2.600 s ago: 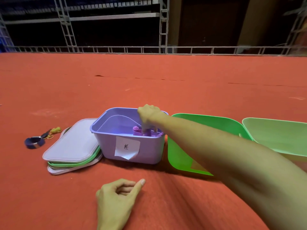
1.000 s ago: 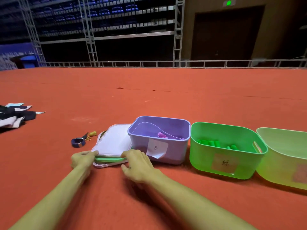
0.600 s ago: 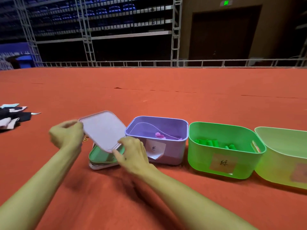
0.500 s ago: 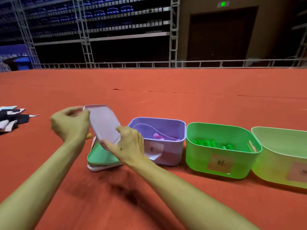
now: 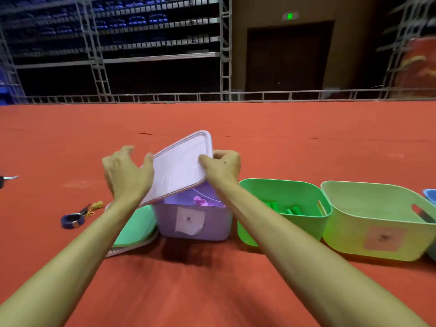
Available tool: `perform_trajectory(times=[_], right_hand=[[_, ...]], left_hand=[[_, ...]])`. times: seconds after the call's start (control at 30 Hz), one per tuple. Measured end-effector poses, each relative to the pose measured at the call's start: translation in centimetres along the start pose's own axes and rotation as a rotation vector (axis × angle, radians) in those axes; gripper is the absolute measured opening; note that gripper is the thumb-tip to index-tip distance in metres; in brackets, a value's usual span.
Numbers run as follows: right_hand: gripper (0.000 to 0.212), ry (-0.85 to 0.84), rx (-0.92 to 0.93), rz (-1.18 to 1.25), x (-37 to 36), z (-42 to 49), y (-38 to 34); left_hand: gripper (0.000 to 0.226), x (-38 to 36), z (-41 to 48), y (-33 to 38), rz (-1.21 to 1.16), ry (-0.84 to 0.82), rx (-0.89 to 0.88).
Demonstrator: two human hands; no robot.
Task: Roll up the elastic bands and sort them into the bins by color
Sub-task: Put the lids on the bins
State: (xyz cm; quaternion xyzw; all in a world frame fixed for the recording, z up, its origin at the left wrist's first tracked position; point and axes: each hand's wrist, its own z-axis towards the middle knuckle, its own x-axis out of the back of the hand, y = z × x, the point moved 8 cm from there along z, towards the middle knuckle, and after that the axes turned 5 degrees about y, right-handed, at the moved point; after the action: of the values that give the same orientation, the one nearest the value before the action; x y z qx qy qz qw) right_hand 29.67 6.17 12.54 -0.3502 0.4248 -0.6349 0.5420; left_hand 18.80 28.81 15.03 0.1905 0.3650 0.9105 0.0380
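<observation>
A pale purple lid point(image 5: 182, 165) hangs tilted above the purple bin point(image 5: 212, 224), its far edge raised. My right hand point(image 5: 223, 167) grips the lid's right edge, thumb on top. My left hand point(image 5: 126, 172) holds the lid's left edge with the thumb against it and the fingers spread behind. Rolled pink-purple bands point(image 5: 200, 201) lie inside the purple bin, which carries a white paper label. Rolled green bands point(image 5: 283, 208) lie in the green bin point(image 5: 250, 234) to its right.
A light-green bin point(image 5: 354, 237) stands right of the green one, a blue bin's corner point(image 5: 430, 194) beyond it. A green lid point(image 5: 136, 230) tops a lid stack left of the purple bin. A dark blue band roll point(image 5: 72, 220) and a small yellow item point(image 5: 96, 205) lie further left on the red floor.
Both hands lifted the purple lid off the lid stack and carried it rightward over the purple bin. The green lid beneath is now exposed.
</observation>
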Motion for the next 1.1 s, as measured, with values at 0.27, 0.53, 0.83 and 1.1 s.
perform_trajectory(times=[0.27, 0.53, 0.83, 1.1], right_hand=[[0.024, 0.024, -0.454, 0.161, 5.2, 3.2, 9.9], [0.033, -0.028, -0.418, -0.129, 4.7, 3.4, 11.8], [0.048, 0.056, -0.297, -0.347, 5.0, 3.3, 9.7], [0.029, -0.054, -0.003, -0.837, 4.4, 2.3, 6.3]], left_hand=[[0.025, -6.3, -3.1, -11.3, -0.187, -0.305, 0.537], [0.003, -7.8, -2.9, -13.0, -0.261, -0.319, 0.554], [0.015, -6.7, -3.4, -12.0, -0.246, -0.259, 0.496], [0.016, -7.2, -3.2, -13.9, -0.220, -0.278, 0.468]])
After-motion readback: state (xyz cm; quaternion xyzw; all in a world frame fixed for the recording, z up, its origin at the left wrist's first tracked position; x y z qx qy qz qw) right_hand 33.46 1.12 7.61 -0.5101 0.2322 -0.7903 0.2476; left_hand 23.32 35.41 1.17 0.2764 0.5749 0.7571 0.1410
